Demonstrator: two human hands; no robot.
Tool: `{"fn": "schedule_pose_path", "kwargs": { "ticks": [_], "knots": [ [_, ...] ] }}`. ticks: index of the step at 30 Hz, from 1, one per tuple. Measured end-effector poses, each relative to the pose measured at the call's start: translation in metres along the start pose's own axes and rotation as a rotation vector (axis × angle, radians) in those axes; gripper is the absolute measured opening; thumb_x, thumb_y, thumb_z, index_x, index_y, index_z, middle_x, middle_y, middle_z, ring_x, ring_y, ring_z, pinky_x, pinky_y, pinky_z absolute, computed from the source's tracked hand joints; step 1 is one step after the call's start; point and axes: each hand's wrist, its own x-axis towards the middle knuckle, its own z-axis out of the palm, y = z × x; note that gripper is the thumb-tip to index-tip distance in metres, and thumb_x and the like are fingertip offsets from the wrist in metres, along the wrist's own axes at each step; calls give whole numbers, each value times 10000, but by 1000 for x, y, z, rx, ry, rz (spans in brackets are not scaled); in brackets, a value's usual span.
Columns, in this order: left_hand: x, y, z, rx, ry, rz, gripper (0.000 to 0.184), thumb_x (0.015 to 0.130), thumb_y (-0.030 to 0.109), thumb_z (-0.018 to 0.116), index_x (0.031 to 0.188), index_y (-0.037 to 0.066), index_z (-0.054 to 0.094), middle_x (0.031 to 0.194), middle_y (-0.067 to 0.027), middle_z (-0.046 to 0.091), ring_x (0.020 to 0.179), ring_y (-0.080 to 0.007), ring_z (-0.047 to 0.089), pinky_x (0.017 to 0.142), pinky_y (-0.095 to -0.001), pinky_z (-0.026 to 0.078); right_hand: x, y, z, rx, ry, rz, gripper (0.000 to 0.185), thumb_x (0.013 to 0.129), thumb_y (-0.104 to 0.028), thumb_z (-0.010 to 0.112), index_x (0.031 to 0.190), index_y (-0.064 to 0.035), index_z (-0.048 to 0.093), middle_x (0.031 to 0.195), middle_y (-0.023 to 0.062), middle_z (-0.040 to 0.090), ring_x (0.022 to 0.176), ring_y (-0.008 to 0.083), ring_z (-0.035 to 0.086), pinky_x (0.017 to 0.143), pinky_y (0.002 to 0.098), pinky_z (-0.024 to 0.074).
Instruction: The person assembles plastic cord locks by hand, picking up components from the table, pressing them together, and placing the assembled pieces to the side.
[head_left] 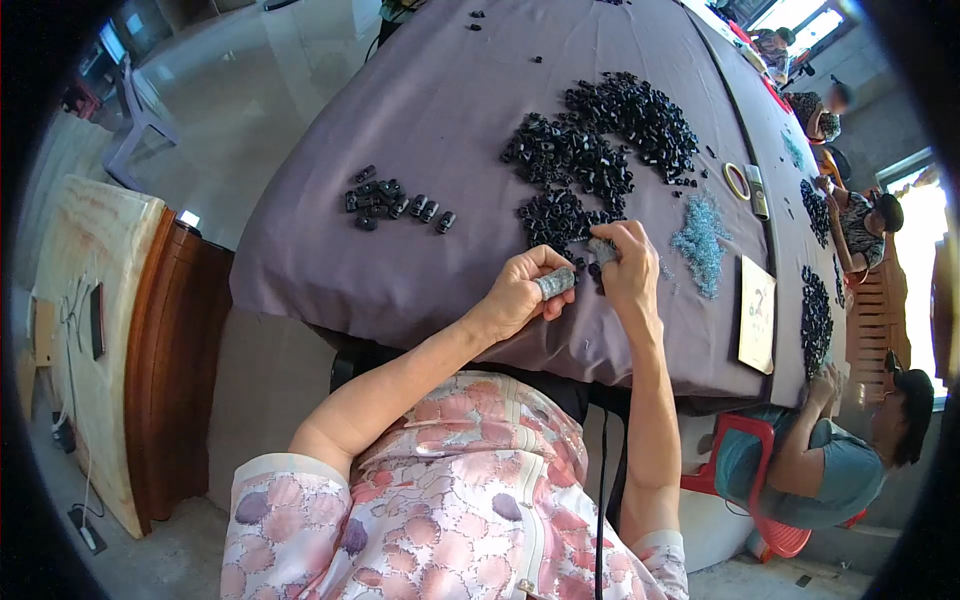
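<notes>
Holding left hand [518,290] and right hand [630,265] close together, right beside the heaped black plastic pieces [565,158] on the desk [430,110], seemingly for short reaches; curling wrapped fingers [556,284] inward, too hidden to tell whether gripping anything.

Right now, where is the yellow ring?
In the head view, the yellow ring lies on the right side of the cloth, beyond the pale blue pile and just left of the small tube.

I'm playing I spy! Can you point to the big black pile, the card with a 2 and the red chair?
Big black pile [650,122]: head view, upper part.
Card [755,348]: head view, below the 2.
Red chair [786,541]: head view, bottom part.
</notes>
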Motion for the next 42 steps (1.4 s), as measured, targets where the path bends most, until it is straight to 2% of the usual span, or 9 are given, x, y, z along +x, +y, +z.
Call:
{"fn": "schedule_pose_path", "kwargs": {
  "ticks": [4, 10, 11, 17, 27, 30, 33, 36, 42],
  "knots": [
    [1, 1, 0, 13, 2, -9, 120, 845, -47, 457, 926, 19, 515, 725, -113, 585, 535, -113, 522, 454, -235, 402, 17, 6, 7, -124, -148, -39, 339, 616, 51, 523, 909, -76, 636, 846, 114, 551, 844, 311, 556, 731, 379, 448],
    [1, 1, 0, -10, 1, -23, 161, 821, -75, 439, 929, 14, 518, 717, -114, 587, 529, -116, 524, 450, -227, 410, 28, 10, 11, -255, -251, -87, 296, 634, 17, 576, 898, -91, 654, 832, 101, 560, 858, 288, 558, 748, 378, 455],
    [1, 1, 0, -8, -3, -26, 165, 819, -77, 437, 929, 14, 519, 715, -114, 587, 529, -116, 524, 449, -225, 411, 29, 13, 12, -267, -244, -113, 245, 634, 15, 574, 849, -77, 649, 844, 106, 569, 846, 292, 562, 739, 379, 454],
    [0, 2, 1, 19, 8, -25, 169, 815, -75, 441, 933, 15, 520, 718, -117, 589, 525, -117, 527, 441, -218, 411, 24, 13, 10, -137, -277, 19, 163, 649, 28, 544, 790, -45, 585, 831, 116, 560, 824, 311, 557, 721, 393, 443],
    [-1, 4, 2, -8, -23, -33, 198, 810, -101, 426, 941, 13, 519, 741, -125, 587, 551, -118, 530, 456, -219, 417, 9, 12, 19, -192, -165, -251, 193, 654, 39, 530, 823, -42, 484, 831, 123, 507, 809, 316, 516, 702, 405, 421],
    [0, 3, 1, -15, -38, -23, 199, 814, -102, 429, 947, 13, 523, 748, -129, 588, 558, -119, 532, 464, -221, 419, 10, 16, 16, -105, -178, -270, 266, 640, 59, 517, 889, -33, 495, 857, 131, 498, 829, 322, 508, 721, 401, 418],
    [0, 3, 0, 4, -38, -12, 189, 821, -96, 435, 947, 13, 526, 750, -130, 589, 559, -119, 534, 471, -225, 422, 6, 22, 21, -8, -132, -153, 330, 626, 86, 503, 936, -26, 522, 878, 144, 485, 855, 331, 497, 735, 398, 418],
    [1, 1, -1, -8, -38, -19, 182, 825, -93, 439, 948, 10, 526, 753, -130, 590, 561, -118, 535, 477, -228, 424, 5, 25, 21, 43, -67, -203, 383, 613, 104, 492, 968, -28, 545, 888, 150, 475, 869, 335, 491, 751, 397, 417],
    [0, 3, 1, -7, -51, -23, 175, 829, -88, 442, 955, 3, 523, 752, -132, 589, 563, -116, 537, 479, -226, 423, 3, 22, 21, -22, -141, -187, 382, 607, 103, 498, 951, -46, 569, 914, 145, 495, 900, 332, 492, 775, 390, 420]
  ]
}}
